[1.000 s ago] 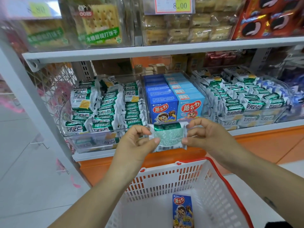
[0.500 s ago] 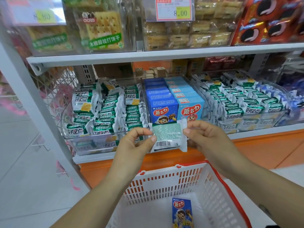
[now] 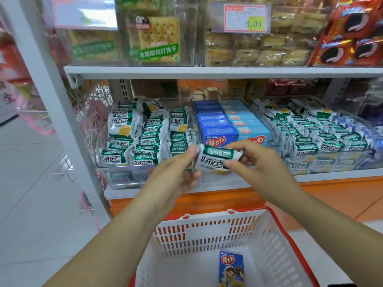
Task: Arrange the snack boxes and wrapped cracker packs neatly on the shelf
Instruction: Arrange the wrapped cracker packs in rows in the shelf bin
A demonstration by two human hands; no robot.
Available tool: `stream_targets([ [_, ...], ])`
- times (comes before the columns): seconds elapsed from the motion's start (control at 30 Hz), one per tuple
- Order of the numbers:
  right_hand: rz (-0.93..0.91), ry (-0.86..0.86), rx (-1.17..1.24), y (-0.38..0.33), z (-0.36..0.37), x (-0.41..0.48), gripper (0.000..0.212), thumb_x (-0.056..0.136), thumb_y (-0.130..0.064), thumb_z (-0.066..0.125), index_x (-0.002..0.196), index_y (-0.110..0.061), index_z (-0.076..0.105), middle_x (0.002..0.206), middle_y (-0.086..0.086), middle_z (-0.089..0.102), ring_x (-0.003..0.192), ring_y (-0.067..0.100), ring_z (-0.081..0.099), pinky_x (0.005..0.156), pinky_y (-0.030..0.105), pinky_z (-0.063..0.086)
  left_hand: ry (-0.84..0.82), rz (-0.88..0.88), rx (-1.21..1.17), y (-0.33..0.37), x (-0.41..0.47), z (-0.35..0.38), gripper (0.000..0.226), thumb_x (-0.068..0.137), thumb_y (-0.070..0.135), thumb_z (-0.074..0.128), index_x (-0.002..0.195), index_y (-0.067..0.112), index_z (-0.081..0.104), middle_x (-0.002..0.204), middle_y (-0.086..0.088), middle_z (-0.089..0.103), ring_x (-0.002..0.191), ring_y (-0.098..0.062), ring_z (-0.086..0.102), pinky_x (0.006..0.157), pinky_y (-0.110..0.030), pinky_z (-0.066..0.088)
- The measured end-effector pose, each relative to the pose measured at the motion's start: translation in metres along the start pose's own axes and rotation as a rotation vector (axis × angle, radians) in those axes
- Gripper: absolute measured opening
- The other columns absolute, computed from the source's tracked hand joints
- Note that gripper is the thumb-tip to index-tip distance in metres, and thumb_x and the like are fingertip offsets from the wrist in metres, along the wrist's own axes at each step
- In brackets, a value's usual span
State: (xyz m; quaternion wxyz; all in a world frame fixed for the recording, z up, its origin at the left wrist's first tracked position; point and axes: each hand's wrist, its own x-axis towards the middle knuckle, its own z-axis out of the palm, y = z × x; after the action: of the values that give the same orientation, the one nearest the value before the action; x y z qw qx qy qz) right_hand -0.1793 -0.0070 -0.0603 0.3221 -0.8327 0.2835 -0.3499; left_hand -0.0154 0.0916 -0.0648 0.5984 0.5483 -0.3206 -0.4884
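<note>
- In the middle of the frame, both hands are holding one green-and-white cracker pack (image 3: 215, 160) in the air. It is hanging in front of the lower shelf (image 3: 323, 177) and above the white basket (image 3: 207, 218).
- The left hand (image 3: 176, 179) is pinching the pack's left end between thumb and fingers. The right hand (image 3: 261, 164) is pinching the right end, thumb on top and forefinger lying across the printed face. The pack is tilting slightly, with its label facing the camera.
- Judging from this, the pack is heading for a clear bin of matching packs. That is either the left bin (image 3: 145, 139) just left of the hands or the right bin (image 3: 323, 141) at the right of the frame.
- Both grips are sitting on the wrapper ends, which are probably slippery. If one hand lets go before the other is gripping the body, the pack could drop into the basket, where one snack box (image 3: 231, 268) is lying.
- The rows in the left bin are looking crowded and a few packs are leaning. Pushing another in could topple its neighbours or leave it crooked.
- Squeezing too hard could crack the crackers inside.
- The blue snack boxes (image 3: 219, 129) are standing just behind the hands, so a careless reach could knock the front ones askew.
</note>
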Motion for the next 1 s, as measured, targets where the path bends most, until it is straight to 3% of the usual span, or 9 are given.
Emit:
stream_targets([
  [0.07,0.081,-0.009,0.117,-0.002,0.006,0.005,0.019,0.085,-0.023,0.066,0.097,-0.036,0.06,0.086,0.009,0.071,0.077,0.027,0.061,0.073,0.041,0.051,0.01,0.133,0.275,0.002,0.0,-0.008,0.037,0.079,0.058,0.062,0.107,0.034,0.067,0.106,0.018,0.068,0.098,-0.003,0.061,0.087,-0.023,0.047],
  [0.2,0.159,-0.068,0.16,-0.008,0.023,0.018,0.012,0.086,-0.031,0.062,0.098,-0.034,0.061,0.076,0.007,0.072,0.07,0.031,0.06,0.06,0.041,0.048,0.045,0.213,0.308,0.0,0.004,-0.02,0.023,0.088,0.023,0.064,0.111,0.027,0.065,0.107,0.013,0.07,0.104,-0.01,0.064,0.089,-0.028,0.051],
  [0.27,0.141,-0.07,0.124,-0.013,0.034,0.026,0.022,0.086,-0.031,0.063,0.107,-0.031,0.06,0.081,0.002,0.068,0.066,0.012,0.057,0.057,0.027,0.044,0.106,0.222,0.244,0.0,0.006,-0.027,0.019,0.087,0.018,0.065,0.103,0.028,0.065,0.104,0.01,0.07,0.102,-0.014,0.065,0.091,-0.032,0.052],
  [0.33,0.03,-0.06,-0.059,-0.02,0.046,0.033,0.039,0.082,-0.032,0.07,0.117,-0.033,0.054,0.104,-0.017,0.058,0.085,-0.007,0.052,0.073,0.012,0.043,0.195,0.244,0.222,-0.001,0.012,-0.038,0.019,0.083,0.027,0.07,0.101,0.029,0.065,0.103,0.008,0.07,0.1,-0.016,0.065,0.088,-0.034,0.052],
  [0.4,-0.158,-0.085,-0.322,-0.029,0.062,0.042,0.057,0.075,-0.035,0.077,0.126,-0.028,0.053,0.12,-0.017,0.05,0.111,-0.001,0.044,0.093,0.017,0.034,0.256,0.254,0.189,0.0,0.015,-0.051,0.044,0.07,0.046,0.074,0.108,0.027,0.065,0.109,0.003,0.069,0.103,-0.022,0.064,0.091,-0.043,0.05],
  [0.5,-0.311,-0.028,-0.457,-0.035,0.084,0.058,0.06,0.069,-0.032,0.082,0.123,-0.022,0.058,0.109,-0.012,0.054,0.114,0.011,0.04,0.092,0.026,0.032,0.299,0.261,0.13,0.001,0.018,-0.069,0.047,0.066,0.052,0.074,0.105,0.027,0.064,0.109,0.001,0.069,0.104,-0.026,0.064,0.092,-0.053,0.05],
  [0.67,-0.182,-0.009,-0.426,-0.026,0.114,0.103,0.057,0.075,-0.038,0.077,0.126,-0.033,0.052,0.1,-0.009,0.038,0.103,0.006,0.035,0.083,0.023,0.034,0.448,0.418,0.305,0.003,0.023,-0.105,0.025,0.09,0.027,0.062,0.113,0.035,0.057,0.115,0.013,0.062,0.101,0.0,0.059,0.081,-0.01,0.047],
  [0.87,-0.019,0.016,-0.439,0.002,0.142,0.185,0.041,0.083,-0.029,0.071,0.118,-0.021,0.05,0.104,0.009,0.053,0.113,0.026,0.042,0.079,0.036,0.039,0.693,0.544,0.484,0.006,0.027,-0.136,0.022,0.092,0.016,0.057,0.105,0.035,0.058,0.106,0.024,0.052,0.099,0.01,0.047,0.082,0.003,0.029],
  [1.0,-0.046,-0.057,-0.488,0.007,0.157,0.227,0.027,0.085,-0.023,0.069,0.106,-0.015,0.055,0.092,0.009,0.059,0.077,0.027,0.058,0.059,0.029,0.037,0.743,0.523,0.551,0.001,0.038,-0.145,0.023,0.091,0.015,0.056,0.109,0.029,0.06,0.116,0.013,0.051,0.116,-0.005,0.044,0.09,-0.008,0.027],
])
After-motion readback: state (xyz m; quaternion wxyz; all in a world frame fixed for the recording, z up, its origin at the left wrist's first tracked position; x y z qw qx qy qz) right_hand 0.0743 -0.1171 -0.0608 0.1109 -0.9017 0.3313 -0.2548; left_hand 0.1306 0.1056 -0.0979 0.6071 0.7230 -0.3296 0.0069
